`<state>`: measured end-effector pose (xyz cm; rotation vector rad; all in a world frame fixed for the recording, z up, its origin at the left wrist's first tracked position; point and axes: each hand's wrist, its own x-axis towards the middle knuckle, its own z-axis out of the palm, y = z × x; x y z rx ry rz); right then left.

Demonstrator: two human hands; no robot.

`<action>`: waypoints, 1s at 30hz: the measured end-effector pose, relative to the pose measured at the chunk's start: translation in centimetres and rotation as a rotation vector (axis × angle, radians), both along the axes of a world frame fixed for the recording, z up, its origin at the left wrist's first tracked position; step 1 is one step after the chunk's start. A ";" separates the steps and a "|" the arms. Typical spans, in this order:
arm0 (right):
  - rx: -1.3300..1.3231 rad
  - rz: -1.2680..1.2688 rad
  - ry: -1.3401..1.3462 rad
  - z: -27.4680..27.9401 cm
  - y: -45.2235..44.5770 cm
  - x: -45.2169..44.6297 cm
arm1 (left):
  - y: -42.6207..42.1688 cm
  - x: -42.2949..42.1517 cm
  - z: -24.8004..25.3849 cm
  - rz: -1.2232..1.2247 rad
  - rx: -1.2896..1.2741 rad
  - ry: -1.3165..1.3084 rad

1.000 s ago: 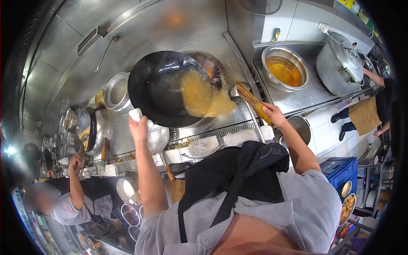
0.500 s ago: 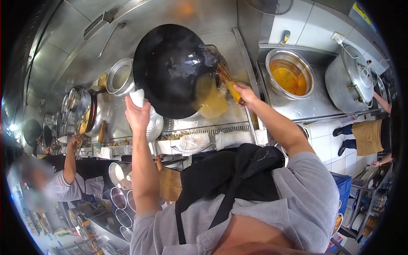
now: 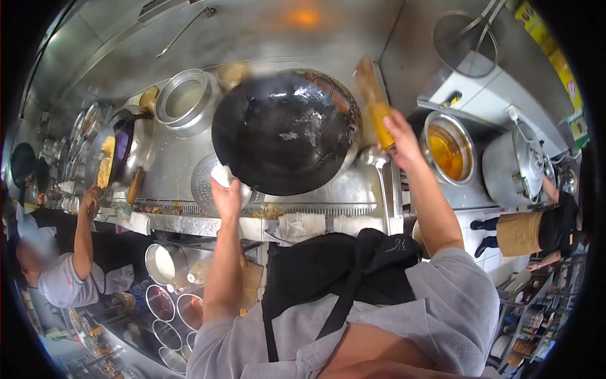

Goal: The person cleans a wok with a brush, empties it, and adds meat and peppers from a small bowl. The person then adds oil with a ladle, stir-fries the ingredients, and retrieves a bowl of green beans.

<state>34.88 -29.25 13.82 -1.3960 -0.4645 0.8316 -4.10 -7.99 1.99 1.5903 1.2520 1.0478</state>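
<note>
A large black wok (image 3: 278, 139) rests tilted over the burner, with wet patches on its inner surface. My left hand (image 3: 227, 192) is closed around a white cloth (image 3: 221, 175) at the wok's lower left edge. To the right of the wok, my right hand (image 3: 402, 139) grips the yellow handle of a bamboo brush (image 3: 379, 117), its bristles up and blurred by motion. Below that hand lies a metal ladle (image 3: 374, 156). A perforated skimmer (image 3: 205, 183) sits behind my left hand.
A metal pot (image 3: 183, 104) stands left of the wok. On the right are a bowl of orange liquid (image 3: 447, 151) and a big lidded pot (image 3: 511, 170). One co-worker (image 3: 72, 271) holds a pan at the left; another person (image 3: 536, 227) stands far right.
The yellowish liquid that was spilling from the wok is gone. The wok has come down flatter over the burner. My right hand has lifted the brush out of the wok, away to the right.
</note>
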 end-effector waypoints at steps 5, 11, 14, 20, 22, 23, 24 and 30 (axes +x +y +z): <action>0.355 -0.116 -0.502 8.8 11.3 2.8 | -2.7 6.1 -4.3 -0.034 -0.350 -0.193; -0.141 -0.369 -0.651 -6.2 26.5 6.5 | -5.2 10.7 -10.2 -0.128 -0.449 -0.181; -0.238 -0.221 0.100 -12.2 28.5 4.2 | -4.8 11.0 -10.9 -0.152 -0.363 -0.211; -0.327 -0.208 -0.233 -19.7 31.1 -6.1 | -4.0 9.0 -6.8 -0.320 -0.691 -0.337; -0.518 0.154 -0.293 -18.2 29.4 -10.5 | -4.5 9.0 -5.6 -0.266 -0.669 -0.376; -0.475 0.287 -0.402 -19.3 28.0 -11.3 | -4.5 9.0 -5.2 -0.206 -0.647 -0.404; -0.436 0.417 -0.506 -20.3 26.4 -11.8 | -4.3 9.1 -5.8 -0.209 -0.653 -0.411; -1.383 0.401 -1.225 -3.2 17.8 6.2 | -4.7 9.6 -8.0 -0.234 -0.557 -0.399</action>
